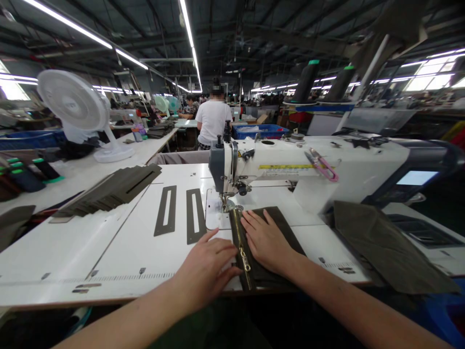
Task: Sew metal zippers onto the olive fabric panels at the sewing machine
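Observation:
A dark olive fabric piece (281, 220) lies on the white table beneath the sewing machine head. A brass zipper (239, 235) runs along its left side, with the metal zipper pull (245, 259) near the front. My right hand (269, 240) rests flat on the fabric, just right of the zipper, fingers stretched toward the needle area. At the zipper's left edge is my left hand (207, 264), its fingers apart and slightly bent, tips by the zipper tape. The presser foot (225, 201) stands at the far end of the zipper; whether it touches the fabric I cannot tell.
Two slotted olive strips (166, 211) lie left of the needle plate, beside a fanned stack of strips (109, 191). Pink-handled thread snips (321, 165) sit on the sewing machine (279, 157). More olive fabric (385, 247) drapes at right. A white fan (72, 99) stands left; a person (215, 121) is ahead.

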